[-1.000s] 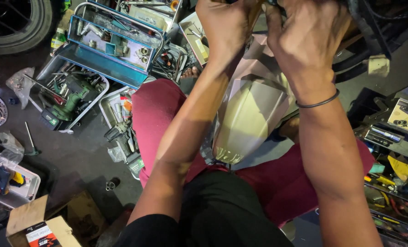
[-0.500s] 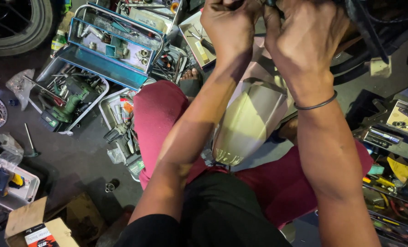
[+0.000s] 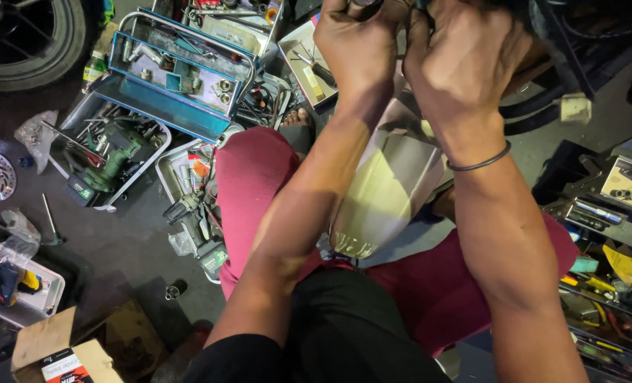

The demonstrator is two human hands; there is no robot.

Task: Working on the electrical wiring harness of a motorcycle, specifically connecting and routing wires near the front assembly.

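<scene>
Left hand (image 3: 362, 42) and right hand (image 3: 465, 60), both clenched side by side on a part hidden at the top edge, above a grey motorcycle panel (image 3: 387, 188) resting between the knees; blue toolbox (image 3: 177, 74) on the floor.

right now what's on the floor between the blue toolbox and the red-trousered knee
In the head view, a shallow metal tray of small tools lies between the blue toolbox and the knee, with a dark cordless drill at its near edge.

— What's in my left hand (image 3: 362, 50)?
— I can't tell; the top edge cuts off my fingers and whatever my grip closes on.
— And my right hand (image 3: 465, 64)?
— Same, with its fingertips blurred.
— The tyre (image 3: 25, 42) far left?
— Half cropped.
</scene>
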